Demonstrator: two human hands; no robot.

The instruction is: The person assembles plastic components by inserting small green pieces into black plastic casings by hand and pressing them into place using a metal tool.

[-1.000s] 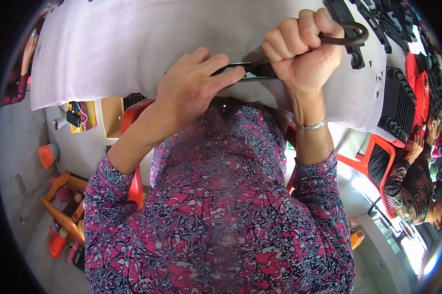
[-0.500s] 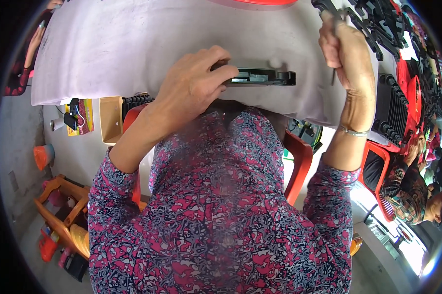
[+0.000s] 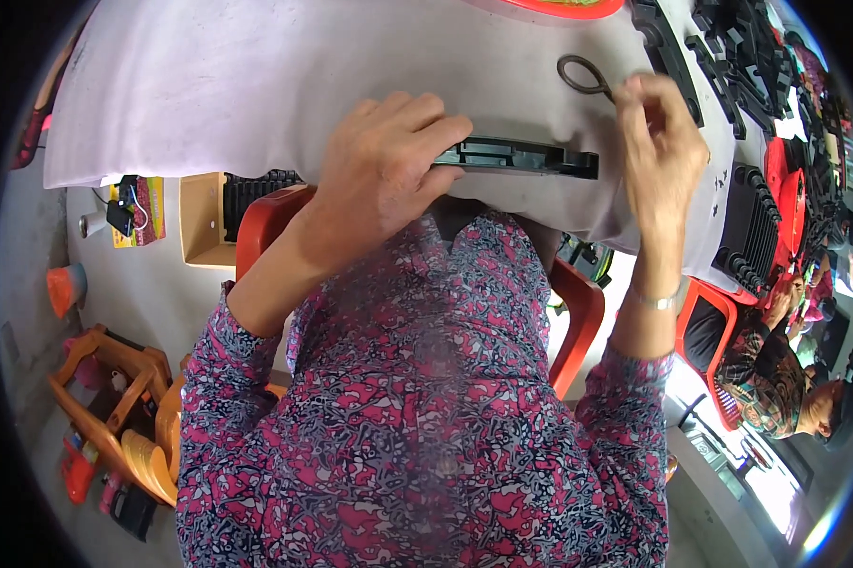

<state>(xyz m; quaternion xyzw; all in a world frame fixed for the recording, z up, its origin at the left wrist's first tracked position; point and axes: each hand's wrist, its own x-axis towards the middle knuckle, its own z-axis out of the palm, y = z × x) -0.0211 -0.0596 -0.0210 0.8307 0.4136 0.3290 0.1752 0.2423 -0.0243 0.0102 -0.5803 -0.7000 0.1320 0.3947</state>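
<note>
No text, label, brand, number or sign can be read. The yellow-and-red package (image 3: 148,220), seen below the left part of the counter (image 3: 246,85), shows a surface too small and blurred for any lettering to be told. Small dark marks (image 3: 721,180) near the counter's right edge cannot be identified as writing or loose pieces.

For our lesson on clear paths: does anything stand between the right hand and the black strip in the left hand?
Nothing visible does: between the right hand and the nearer end of the black strip, only pale cloth shows. The dark ring-ended tool is farther up the table, outside that gap.
</note>
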